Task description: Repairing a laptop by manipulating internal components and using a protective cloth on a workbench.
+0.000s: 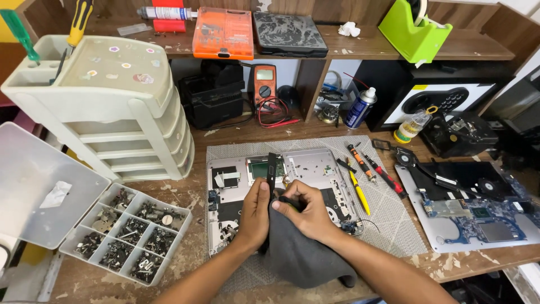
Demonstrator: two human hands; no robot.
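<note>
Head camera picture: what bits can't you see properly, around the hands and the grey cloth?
- The slim black part: its lower end is hidden by the left hand and grey cloth.
- Right hand: fingertips tucked into the cloth, grip unclear.
- Opened laptop shell: middle covered by both hands.
- Screws in the parts box: too small to tell apart.

Both forearms bare, no sleeves; left hand [256,211] and right hand [306,211] ungloved.

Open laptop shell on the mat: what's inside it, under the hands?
Inside the open laptop shell: bare silver panel, a green board, black patches. The left hand and right hand hold a thin black strip with a dark grey cloth, hiding the shell's lower middle.
</note>
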